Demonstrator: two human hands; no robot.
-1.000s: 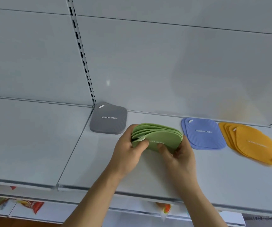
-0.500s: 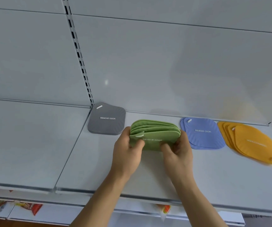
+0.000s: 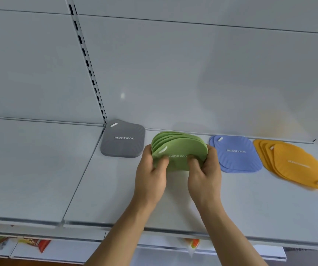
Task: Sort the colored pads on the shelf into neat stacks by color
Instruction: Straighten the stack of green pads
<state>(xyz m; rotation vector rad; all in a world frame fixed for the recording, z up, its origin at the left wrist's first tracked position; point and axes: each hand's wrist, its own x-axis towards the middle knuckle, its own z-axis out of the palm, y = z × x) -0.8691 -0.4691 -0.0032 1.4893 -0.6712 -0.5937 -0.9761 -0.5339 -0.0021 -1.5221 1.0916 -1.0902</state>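
Note:
Several green pads [image 3: 181,148] are held upright on edge in the middle of the white shelf [image 3: 116,189], fanned toward the back. My left hand [image 3: 152,173] grips their left side, thumb on the front pad. My right hand [image 3: 204,173] grips their right side, its fingers wrapped round the edge. A grey pad stack [image 3: 123,139] lies flat to the left by the back wall. Blue pads [image 3: 234,154], slightly offset, lie flat to the right. Further right, several orange pads [image 3: 292,164] lie flat, fanned out.
A slotted upright [image 3: 89,66] runs up the back panel behind the grey pads. The shelf's front edge [image 3: 154,229] is near my forearms. Snack packets [image 3: 35,243] lie on a lower shelf below.
The green pads have been drawn together and tipped more upright between both hands. The view has shifted slightly; the other stacks have not moved.

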